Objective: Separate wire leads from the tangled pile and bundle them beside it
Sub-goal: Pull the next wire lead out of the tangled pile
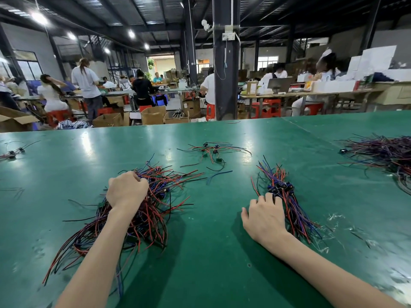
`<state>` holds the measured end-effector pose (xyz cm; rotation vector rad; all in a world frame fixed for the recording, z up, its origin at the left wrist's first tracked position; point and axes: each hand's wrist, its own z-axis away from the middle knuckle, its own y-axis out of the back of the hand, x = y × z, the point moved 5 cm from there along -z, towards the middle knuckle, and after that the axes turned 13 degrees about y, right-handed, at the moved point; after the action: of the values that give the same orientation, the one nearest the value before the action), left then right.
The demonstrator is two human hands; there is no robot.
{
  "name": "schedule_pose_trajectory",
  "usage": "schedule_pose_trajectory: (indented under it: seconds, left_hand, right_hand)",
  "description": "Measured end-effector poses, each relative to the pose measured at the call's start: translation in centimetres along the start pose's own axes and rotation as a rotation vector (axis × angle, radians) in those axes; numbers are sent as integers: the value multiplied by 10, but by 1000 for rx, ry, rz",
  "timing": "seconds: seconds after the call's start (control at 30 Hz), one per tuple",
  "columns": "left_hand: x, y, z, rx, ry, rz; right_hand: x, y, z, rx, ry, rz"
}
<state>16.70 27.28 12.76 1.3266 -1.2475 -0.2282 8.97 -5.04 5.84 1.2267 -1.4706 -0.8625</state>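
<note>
Two hands on green tabletop (211, 252): left hand (127, 189) fisted in tangled red-black-blue wire pile (142, 216); right hand (264, 216), fingers spread, on aligned wire bundle (282, 192) at right.

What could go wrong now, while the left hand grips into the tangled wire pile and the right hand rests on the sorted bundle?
1. The left hand is closed in the tangled pile; pulling may drag many leads along and scatter them.
2. The right hand only rests on the aligned bundle, which looks untied, so a nudge may fan it out.
3. Loose leads lie between the piles and may get mixed in.
</note>
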Motion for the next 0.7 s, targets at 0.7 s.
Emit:
schedule_pose_trajectory:
  seconds: [0.7]
  left_hand:
    - [5,0,-48,-418,40,27]
  right_hand:
    - [-3,1,1,-16,-17,-32]
